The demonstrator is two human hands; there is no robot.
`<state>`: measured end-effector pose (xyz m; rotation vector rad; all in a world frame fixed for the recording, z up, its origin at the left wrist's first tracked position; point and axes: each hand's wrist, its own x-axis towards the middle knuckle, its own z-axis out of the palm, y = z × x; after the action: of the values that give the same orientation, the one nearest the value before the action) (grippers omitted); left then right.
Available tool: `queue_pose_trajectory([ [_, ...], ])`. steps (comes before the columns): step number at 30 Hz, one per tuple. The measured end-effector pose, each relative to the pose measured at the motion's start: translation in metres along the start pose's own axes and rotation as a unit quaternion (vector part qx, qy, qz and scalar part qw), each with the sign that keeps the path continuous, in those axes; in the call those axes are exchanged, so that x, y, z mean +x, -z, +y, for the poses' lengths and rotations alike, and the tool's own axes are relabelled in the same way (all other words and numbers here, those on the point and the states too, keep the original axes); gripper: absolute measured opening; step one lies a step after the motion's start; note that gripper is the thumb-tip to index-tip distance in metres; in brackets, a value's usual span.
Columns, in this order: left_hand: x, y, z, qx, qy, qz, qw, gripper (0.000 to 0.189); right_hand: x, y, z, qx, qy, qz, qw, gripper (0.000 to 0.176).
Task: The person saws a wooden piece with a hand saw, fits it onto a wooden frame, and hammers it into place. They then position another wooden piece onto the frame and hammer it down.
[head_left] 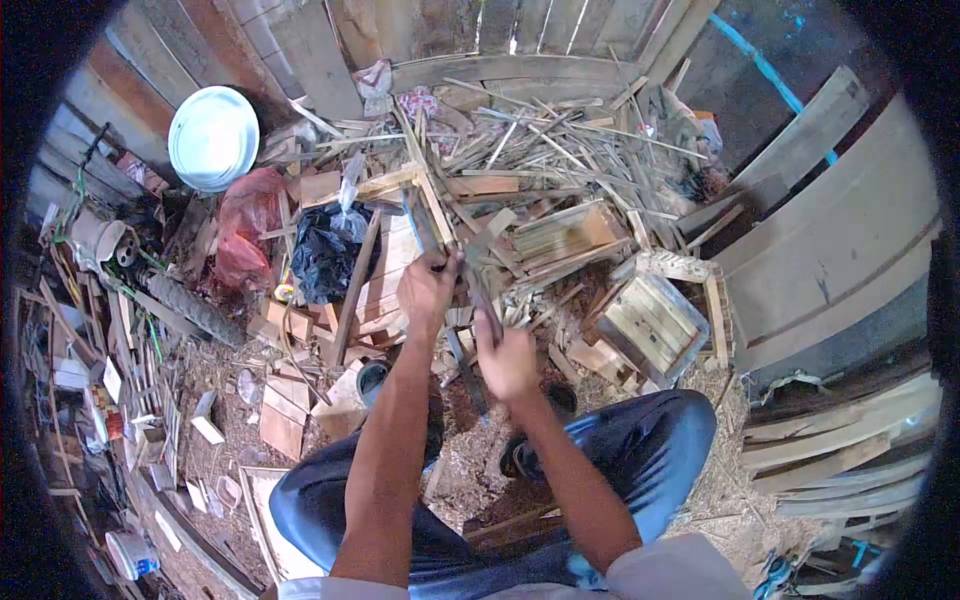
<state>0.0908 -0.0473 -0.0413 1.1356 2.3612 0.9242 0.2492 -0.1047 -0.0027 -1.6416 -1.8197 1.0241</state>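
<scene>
**Wood strip (481, 296) and a blade, right in front of the scrap pile (540, 150)**

My guess at the risk — what looks like a dark blade (418, 220) could skid off the strip toward the fingers, since both fists sit so close together. Left hand (425, 288) is clenched on the blade's handle, just below the pile. Right hand (507, 362) is wrapped shut around the strip's lower end — a bit further out from the pile.

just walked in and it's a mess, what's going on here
A seated person works with both hands. The left hand grips a long flat piece pointing up at the pile of wood strips; the right hand grips a thin dark stick just below. Whether they are one tool is unclear. A slatted crate and a black bag lie nearby.
</scene>
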Motion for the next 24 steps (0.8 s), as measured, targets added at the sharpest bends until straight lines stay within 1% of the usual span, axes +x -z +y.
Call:
queue_pose_trajectory([
  [1,-0.001,0.002,-0.001,0.001,0.003,-0.006,1.0,0.041,0.009,-0.001,-0.007,0.002,-0.013,-0.015,1.0,0.054],
  [2,0.0,0.002,0.001,0.021,0.019,-0.007,1.0,0.039,-0.004,0.004,-0.003,0.003,-0.015,-0.015,1.0,0.054],
  [3,0.0,-0.001,-0.001,0.019,0.021,-0.006,1.0,0.039,-0.028,0.014,0.008,0.019,0.018,-0.002,1.0,0.053],
  [4,0.002,-0.006,-0.006,0.01,0.001,0.003,1.0,0.039,-0.045,0.021,0.015,0.035,0.056,0.011,0.998,0.051],
  [5,0.003,-0.008,-0.01,0.003,-0.016,0.014,1.0,0.039,-0.058,0.024,0.015,0.033,0.062,0.009,0.997,0.051],
  [6,-0.002,0.0,-0.002,-0.006,-0.005,-0.012,1.0,0.039,-0.07,0.027,0.014,0.065,0.059,0.03,0.996,0.051],
  [7,0.0,0.001,-0.004,-0.004,-0.001,-0.008,1.0,0.039,-0.077,0.027,0.013,0.098,0.051,0.053,0.992,0.051],
  [8,-0.003,0.0,-0.005,0.007,-0.02,-0.001,1.0,0.039,-0.065,0.017,0.014,0.038,-0.003,0.016,0.999,0.048],
  [9,-0.004,-0.001,-0.004,0.014,-0.04,0.011,0.999,0.039,-0.038,0.001,0.023,0.022,0.017,0.018,0.999,0.045],
  [10,-0.006,0.0,0.0,0.028,-0.038,0.018,0.999,0.038,-0.015,-0.012,0.029,0.007,0.04,0.019,0.999,0.043],
  [11,-0.005,0.0,-0.003,0.031,-0.038,0.018,0.999,0.038,-0.01,-0.01,0.024,0.009,0.039,0.018,0.999,0.043],
  [13,-0.001,-0.002,-0.004,0.022,-0.023,-0.013,0.999,0.038,-0.008,-0.001,0.011,-0.035,-0.01,-0.002,0.999,0.039],
  [14,-0.001,-0.004,-0.004,0.018,-0.024,-0.012,0.999,0.038,-0.03,-0.008,0.048,-0.196,0.297,0.145,0.923,0.043],
  [15,-0.002,-0.006,-0.006,0.01,-0.039,0.006,0.999,0.039,-0.051,0.003,0.039,-0.198,0.302,0.146,0.921,0.043],
  [16,-0.001,-0.006,-0.008,0.003,-0.052,0.026,0.998,0.039,-0.073,0.023,0.013,-0.033,0.175,0.117,0.977,0.042],
  [17,0.003,-0.004,-0.009,0.003,-0.049,0.03,0.998,0.039,-0.082,0.031,-0.002,0.134,0.039,0.081,0.987,0.041],
  [18,0.003,-0.004,-0.009,0.005,-0.049,0.038,0.998,0.039,-0.074,0.024,0.0,0.134,0.038,0.08,0.987,0.041],
  [20,-0.002,-0.01,-0.012,0.009,-0.041,0.033,0.999,0.038,-0.042,-0.001,0.006,0.038,0.025,0.006,0.999,0.043],
  [21,0.0,-0.011,-0.012,0.008,-0.045,0.032,0.998,0.038,-0.021,-0.017,0.0,0.059,0.012,0.043,0.997,0.049],
  [23,0.002,-0.009,-0.015,0.027,-0.052,0.022,0.998,0.038,-0.007,-0.02,-0.001,0.024,0.019,0.033,0.999,0.053],
  [24,0.0,-0.01,-0.016,0.026,-0.052,0.02,0.998,0.038,-0.022,-0.016,0.003,0.023,0.018,0.033,0.999,0.053],
])
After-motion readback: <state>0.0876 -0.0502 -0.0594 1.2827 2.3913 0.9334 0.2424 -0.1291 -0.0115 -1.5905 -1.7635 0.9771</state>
